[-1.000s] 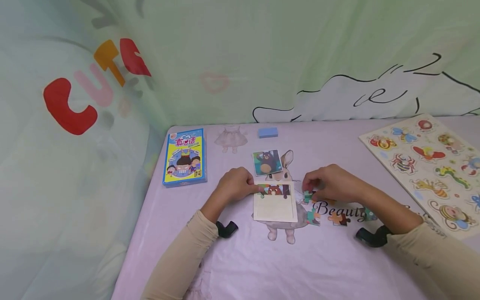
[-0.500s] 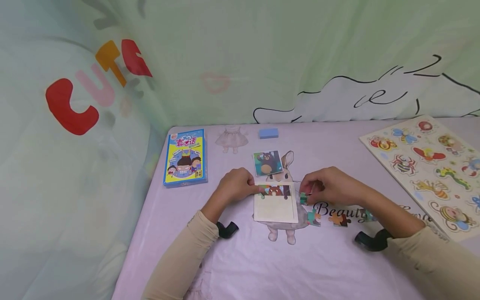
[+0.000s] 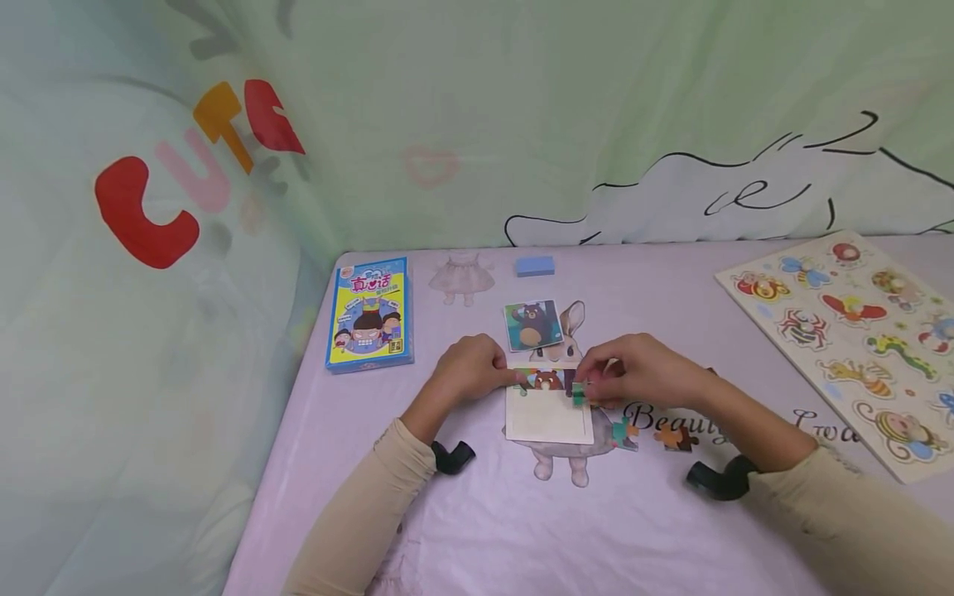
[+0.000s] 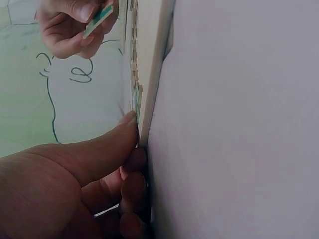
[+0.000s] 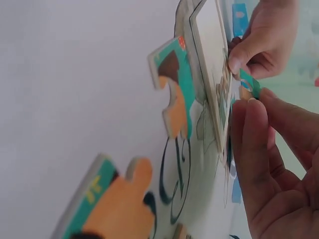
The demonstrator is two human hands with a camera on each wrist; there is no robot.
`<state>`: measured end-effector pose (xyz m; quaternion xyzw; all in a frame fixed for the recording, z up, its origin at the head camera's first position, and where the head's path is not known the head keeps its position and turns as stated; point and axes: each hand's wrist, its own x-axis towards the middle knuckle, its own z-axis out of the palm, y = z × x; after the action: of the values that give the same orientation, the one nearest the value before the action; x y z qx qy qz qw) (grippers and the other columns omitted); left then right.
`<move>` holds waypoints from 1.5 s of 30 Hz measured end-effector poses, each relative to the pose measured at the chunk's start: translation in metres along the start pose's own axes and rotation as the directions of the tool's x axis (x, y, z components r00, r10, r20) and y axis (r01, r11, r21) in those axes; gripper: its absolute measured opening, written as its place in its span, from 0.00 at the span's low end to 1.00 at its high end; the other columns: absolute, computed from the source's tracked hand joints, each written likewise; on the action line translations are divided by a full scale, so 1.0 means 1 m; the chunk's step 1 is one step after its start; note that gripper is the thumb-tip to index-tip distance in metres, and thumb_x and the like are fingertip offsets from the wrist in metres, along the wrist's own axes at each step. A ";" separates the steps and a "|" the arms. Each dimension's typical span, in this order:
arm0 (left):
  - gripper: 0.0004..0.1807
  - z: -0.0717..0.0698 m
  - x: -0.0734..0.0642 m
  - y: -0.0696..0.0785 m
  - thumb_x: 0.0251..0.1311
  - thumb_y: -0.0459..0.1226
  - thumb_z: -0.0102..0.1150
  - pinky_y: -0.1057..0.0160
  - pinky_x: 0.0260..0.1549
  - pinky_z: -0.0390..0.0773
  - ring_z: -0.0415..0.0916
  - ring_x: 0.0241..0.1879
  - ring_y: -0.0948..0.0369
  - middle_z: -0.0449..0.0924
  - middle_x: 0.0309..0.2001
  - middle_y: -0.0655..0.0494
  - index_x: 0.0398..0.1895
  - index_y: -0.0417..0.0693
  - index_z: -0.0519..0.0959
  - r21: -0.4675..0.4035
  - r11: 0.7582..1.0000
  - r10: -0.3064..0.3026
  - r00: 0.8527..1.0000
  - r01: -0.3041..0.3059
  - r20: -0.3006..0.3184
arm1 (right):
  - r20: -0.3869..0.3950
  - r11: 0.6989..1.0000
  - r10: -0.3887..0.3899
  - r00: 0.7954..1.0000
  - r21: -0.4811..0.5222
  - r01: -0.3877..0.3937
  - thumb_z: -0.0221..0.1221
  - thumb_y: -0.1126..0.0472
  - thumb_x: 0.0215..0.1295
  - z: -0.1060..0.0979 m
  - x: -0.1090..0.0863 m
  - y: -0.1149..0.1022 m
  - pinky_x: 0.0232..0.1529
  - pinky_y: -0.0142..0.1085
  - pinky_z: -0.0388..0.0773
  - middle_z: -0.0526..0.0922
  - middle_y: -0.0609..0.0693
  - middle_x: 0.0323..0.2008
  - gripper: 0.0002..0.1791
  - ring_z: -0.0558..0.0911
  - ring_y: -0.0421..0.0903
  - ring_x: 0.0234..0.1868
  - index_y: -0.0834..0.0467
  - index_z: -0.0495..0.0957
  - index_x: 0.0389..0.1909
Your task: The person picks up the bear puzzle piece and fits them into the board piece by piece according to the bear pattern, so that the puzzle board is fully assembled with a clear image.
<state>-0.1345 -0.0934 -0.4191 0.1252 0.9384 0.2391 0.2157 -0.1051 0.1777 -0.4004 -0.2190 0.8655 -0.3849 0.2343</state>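
In the head view, my left hand (image 3: 471, 368) holds the upper left corner of a small pale puzzle tray (image 3: 550, 420), thumb on top; the left wrist view shows its fingers curled at the tray's edge. A top row of bear-picture pieces (image 3: 546, 379) lies in the tray, whose lower part is bare. My right hand (image 3: 641, 371) pinches a green jigsaw piece (image 3: 579, 393) between thumb and fingertips, over the tray's right side. The right wrist view shows that piece (image 5: 254, 85) tilted above the tray. Loose jigsaw pieces (image 3: 624, 433) lie right of the tray, one orange and brown (image 3: 676, 439).
A bear picture card (image 3: 532, 324) lies just behind the tray, with a blue block (image 3: 535, 266) farther back. A blue and yellow box (image 3: 368, 314) is at the left. At the right lies a wooden insect puzzle board (image 3: 850, 308). The tablecloth is printed.
My right hand has moved left with the green jigsaw piece, from beside the tray to over its right side. My left hand stays on the tray's corner.
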 end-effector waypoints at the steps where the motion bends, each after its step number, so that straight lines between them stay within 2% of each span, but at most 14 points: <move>1: 0.22 0.000 0.000 0.000 0.58 0.55 0.72 0.66 0.20 0.60 0.67 0.19 0.64 0.66 0.13 0.61 0.17 0.51 0.80 0.000 1.000 0.001 1.000 -0.001 0.001 | -0.008 1.000 -0.005 1.000 -0.003 0.005 0.69 0.61 0.64 0.001 0.001 0.000 0.31 0.32 0.77 0.81 0.45 0.30 0.06 0.78 0.43 0.30 0.49 0.86 0.41; 6: 0.23 -0.001 -0.001 0.001 0.58 0.55 0.72 0.66 0.19 0.60 0.67 0.18 0.64 0.66 0.13 0.61 0.16 0.51 0.79 0.006 1.000 0.001 1.000 -0.001 0.007 | -0.045 0.998 -0.055 0.997 0.002 0.055 0.67 0.65 0.65 0.004 0.005 -0.003 0.37 0.32 0.78 0.87 0.45 0.41 0.09 0.80 0.44 0.37 0.50 0.87 0.44; 9: 0.23 -0.002 0.000 0.001 0.58 0.55 0.72 0.66 0.19 0.59 0.66 0.18 0.64 0.66 0.14 0.62 0.16 0.51 0.79 0.007 1.000 0.000 1.000 0.000 0.008 | -0.043 0.996 -0.082 0.996 0.017 0.083 0.66 0.67 0.66 0.006 0.009 -0.004 0.41 0.32 0.80 0.88 0.46 0.44 0.11 0.81 0.43 0.40 0.51 0.87 0.46; 17: 0.23 -0.002 0.001 0.001 0.58 0.55 0.72 0.66 0.19 0.59 0.66 0.18 0.65 0.66 0.14 0.62 0.16 0.51 0.79 0.000 1.000 -0.005 1.000 0.005 0.020 | -0.038 0.997 -0.072 0.997 0.022 0.073 0.66 0.67 0.65 0.013 0.018 -0.006 0.40 0.32 0.81 0.87 0.46 0.36 0.09 0.82 0.42 0.37 0.54 0.86 0.45; 23: 0.23 -0.002 0.002 0.000 0.58 0.54 0.72 0.66 0.19 0.59 0.66 0.18 0.65 0.66 0.14 0.62 0.16 0.51 0.79 0.002 1.000 0.006 1.000 -0.006 0.017 | -0.033 0.997 -0.068 0.997 0.038 0.069 0.66 0.67 0.66 0.017 0.020 -0.011 0.39 0.31 0.79 0.86 0.45 0.35 0.06 0.80 0.42 0.36 0.55 0.85 0.41; 28: 0.22 -0.002 0.002 0.000 0.59 0.54 0.72 0.66 0.19 0.59 0.66 0.18 0.65 0.66 0.14 0.62 0.16 0.51 0.79 0.003 1.000 0.010 1.000 -0.010 0.016 | -0.041 0.998 -0.045 0.998 0.047 0.047 0.67 0.63 0.65 0.021 0.022 -0.012 0.37 0.32 0.78 0.85 0.44 0.33 0.06 0.80 0.43 0.35 0.54 0.85 0.42; 38: 0.23 -0.002 0.002 -0.001 0.57 0.55 0.72 0.66 0.19 0.58 0.65 0.18 0.65 0.65 0.14 0.63 0.15 0.52 0.77 -0.007 1.000 0.003 1.000 -0.003 0.022 | -0.036 0.990 -0.005 0.999 0.142 0.010 0.70 0.65 0.62 0.027 0.027 -0.016 0.40 0.29 0.81 0.87 0.49 0.37 0.10 0.83 0.44 0.37 0.58 0.85 0.44; 45: 0.24 -0.002 0.002 0.000 0.58 0.54 0.72 0.66 0.18 0.58 0.65 0.18 0.65 0.64 0.14 0.62 0.15 0.52 0.77 -0.007 1.000 -0.003 1.000 0.003 0.025 | -0.026 0.986 0.035 0.999 0.166 -0.030 0.70 0.65 0.61 0.031 0.029 -0.020 0.42 0.30 0.80 0.87 0.48 0.35 0.12 0.84 0.43 0.37 0.59 0.85 0.46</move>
<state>-0.1372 -0.0938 -0.4178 0.1259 0.9350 0.2407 0.2282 -0.1063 0.1322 -0.4103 -0.1790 0.8372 -0.4548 0.2454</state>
